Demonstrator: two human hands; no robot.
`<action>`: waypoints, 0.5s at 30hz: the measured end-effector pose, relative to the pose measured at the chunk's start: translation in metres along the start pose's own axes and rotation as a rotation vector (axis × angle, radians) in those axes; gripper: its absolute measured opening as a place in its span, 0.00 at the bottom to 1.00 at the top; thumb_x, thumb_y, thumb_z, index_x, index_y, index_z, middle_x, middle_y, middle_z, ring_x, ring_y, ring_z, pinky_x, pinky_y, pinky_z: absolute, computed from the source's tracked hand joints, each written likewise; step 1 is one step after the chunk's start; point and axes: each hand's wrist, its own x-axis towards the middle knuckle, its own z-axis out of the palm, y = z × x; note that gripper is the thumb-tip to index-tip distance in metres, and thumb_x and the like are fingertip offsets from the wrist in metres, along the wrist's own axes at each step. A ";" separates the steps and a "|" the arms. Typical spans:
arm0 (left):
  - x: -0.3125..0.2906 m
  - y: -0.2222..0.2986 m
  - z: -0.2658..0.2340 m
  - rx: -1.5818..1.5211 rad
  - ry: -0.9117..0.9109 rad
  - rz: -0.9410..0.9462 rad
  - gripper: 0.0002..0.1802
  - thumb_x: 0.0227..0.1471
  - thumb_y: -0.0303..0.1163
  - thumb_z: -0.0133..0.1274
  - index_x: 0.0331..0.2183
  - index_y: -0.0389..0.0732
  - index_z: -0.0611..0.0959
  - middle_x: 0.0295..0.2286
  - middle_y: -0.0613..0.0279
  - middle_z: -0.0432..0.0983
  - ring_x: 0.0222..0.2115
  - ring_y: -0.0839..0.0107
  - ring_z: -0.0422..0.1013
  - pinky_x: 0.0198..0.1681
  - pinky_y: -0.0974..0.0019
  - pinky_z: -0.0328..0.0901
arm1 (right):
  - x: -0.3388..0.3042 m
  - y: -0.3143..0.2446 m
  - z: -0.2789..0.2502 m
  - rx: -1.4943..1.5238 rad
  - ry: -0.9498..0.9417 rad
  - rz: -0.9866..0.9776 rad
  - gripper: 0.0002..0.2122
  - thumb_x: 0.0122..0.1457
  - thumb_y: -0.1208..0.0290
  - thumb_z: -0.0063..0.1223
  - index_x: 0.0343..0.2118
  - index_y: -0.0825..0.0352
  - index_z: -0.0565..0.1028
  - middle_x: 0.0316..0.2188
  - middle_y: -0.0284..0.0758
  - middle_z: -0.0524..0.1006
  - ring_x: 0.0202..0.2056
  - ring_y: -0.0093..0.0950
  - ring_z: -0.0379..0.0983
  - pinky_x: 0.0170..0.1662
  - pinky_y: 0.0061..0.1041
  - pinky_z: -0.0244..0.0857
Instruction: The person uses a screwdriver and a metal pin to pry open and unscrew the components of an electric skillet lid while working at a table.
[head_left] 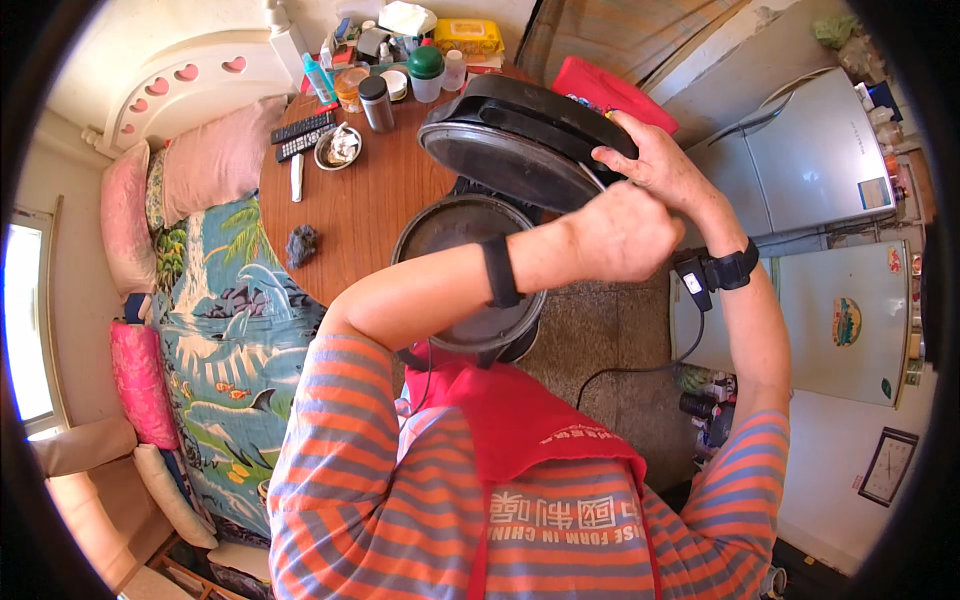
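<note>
A black electric griddle stands at the round table's near right edge, its lid [510, 165] raised and tilted up on the far side. The round dark lower pan [470, 225] lies open, partly covered by my left forearm. My right hand [655, 160] grips the right edge of the lid, fingers on its black outer shell. Crossing over the pan, my left hand [625, 235] is closed in a fist just below the lid's right edge. Whatever it holds, if anything, is hidden.
On the wooden table [370, 215] are remotes [305, 138], a small bowl [338, 147], a tumbler [377, 104], a green-lidded jar [426, 75] and a dark steel-wool-like clump [302, 245]. A bed [230, 330] lies left; a silver fridge [800, 160] stands right.
</note>
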 end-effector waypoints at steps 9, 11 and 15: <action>0.021 -0.046 -0.059 -0.439 0.300 -0.348 0.10 0.53 0.29 0.53 0.33 0.31 0.82 0.26 0.45 0.79 0.28 0.63 0.77 0.36 0.61 0.70 | -0.003 -0.002 0.001 -0.127 0.167 -0.137 0.13 0.56 0.78 0.52 0.45 0.73 0.72 0.43 0.44 0.78 0.47 0.28 0.73 0.48 0.30 0.68; 0.029 -0.052 -0.057 -0.410 0.292 -0.342 0.11 0.53 0.30 0.53 0.34 0.31 0.81 0.26 0.44 0.78 0.29 0.61 0.77 0.37 0.62 0.70 | 0.001 0.009 -0.002 -0.189 0.234 -0.244 0.14 0.57 0.78 0.52 0.46 0.73 0.70 0.41 0.44 0.77 0.45 0.30 0.74 0.47 0.31 0.68; 0.031 -0.066 -0.068 -0.487 0.185 -0.421 0.10 0.53 0.27 0.53 0.37 0.33 0.82 0.24 0.58 0.78 0.27 0.76 0.73 0.34 0.67 0.70 | 0.018 0.009 -0.012 0.031 0.036 -0.005 0.22 0.58 0.73 0.56 0.55 0.68 0.66 0.49 0.37 0.73 0.54 0.26 0.66 0.58 0.29 0.57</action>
